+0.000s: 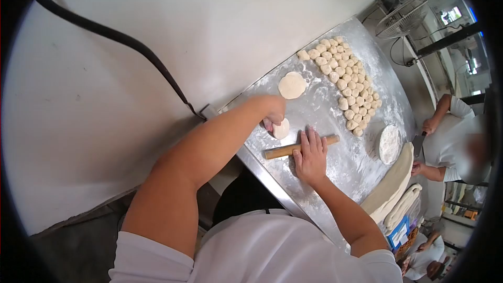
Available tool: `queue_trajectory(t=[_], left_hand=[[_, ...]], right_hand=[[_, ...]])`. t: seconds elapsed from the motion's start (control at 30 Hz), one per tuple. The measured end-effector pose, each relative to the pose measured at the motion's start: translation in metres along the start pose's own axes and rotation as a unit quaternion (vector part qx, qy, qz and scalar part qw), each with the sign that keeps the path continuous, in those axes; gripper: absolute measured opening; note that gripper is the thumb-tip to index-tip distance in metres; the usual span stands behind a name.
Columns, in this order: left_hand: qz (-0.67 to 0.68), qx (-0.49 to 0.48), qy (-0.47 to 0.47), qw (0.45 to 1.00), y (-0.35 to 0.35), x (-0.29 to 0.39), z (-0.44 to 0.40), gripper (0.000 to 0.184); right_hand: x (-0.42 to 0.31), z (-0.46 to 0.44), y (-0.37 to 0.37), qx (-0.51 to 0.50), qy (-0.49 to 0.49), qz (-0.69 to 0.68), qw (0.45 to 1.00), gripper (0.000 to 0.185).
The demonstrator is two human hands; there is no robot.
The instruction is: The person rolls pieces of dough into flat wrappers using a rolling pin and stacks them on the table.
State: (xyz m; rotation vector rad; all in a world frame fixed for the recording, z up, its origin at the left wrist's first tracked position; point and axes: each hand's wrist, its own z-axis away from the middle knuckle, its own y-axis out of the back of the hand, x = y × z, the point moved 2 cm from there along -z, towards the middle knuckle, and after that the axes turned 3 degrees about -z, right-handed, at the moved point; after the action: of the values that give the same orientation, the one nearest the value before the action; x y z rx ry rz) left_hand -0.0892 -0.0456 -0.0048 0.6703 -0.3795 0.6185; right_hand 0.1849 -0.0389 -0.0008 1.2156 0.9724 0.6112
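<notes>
Where the right hand (313,158) is resting: its fingers are stretching out straight, not curling, over a smooth wooden rolling pin (283,151), a plain cylinder lying on the worktop (320,106).
Where the left hand (274,110) is working: just beyond the rolling pin's left part, its fingers are closing on the edge of a small dough disc (282,129), pale and thin.
Wide dough round (292,85): it is lying flat and matte, farther beyond the rolling pin than the disc.
Dough balls (348,81): plump, lumpy, floury pieces are crowding together well beyond the rolling pin, many of them touching.
White dish (390,145): round, with a powdery face, it is sitting to the right of the rolling pin.
Dough slab (392,179): long and smooth, it is stretching out farther right of the rolling pin, a folded dough strip (402,207) lying beside it.
Surface: grey metal is showing through smeared flour around the rolling pin.
Room: left of the rolling pin a plain white wall (157,15) is rising, with a black cable (105,30) curving before it; far right, a co-worker (443,144) is holding a flat blade (418,145).
</notes>
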Motion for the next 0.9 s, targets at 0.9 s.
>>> queue_trajectory(t=[0.9], left_hand=[[-0.087, 0.156, 0.022, 0.984, 0.008, 0.017, 0.024, 0.035]], right_hand=[[-0.027, -0.156, -0.001, 0.117, -0.113, 0.023, 0.986, 0.077]])
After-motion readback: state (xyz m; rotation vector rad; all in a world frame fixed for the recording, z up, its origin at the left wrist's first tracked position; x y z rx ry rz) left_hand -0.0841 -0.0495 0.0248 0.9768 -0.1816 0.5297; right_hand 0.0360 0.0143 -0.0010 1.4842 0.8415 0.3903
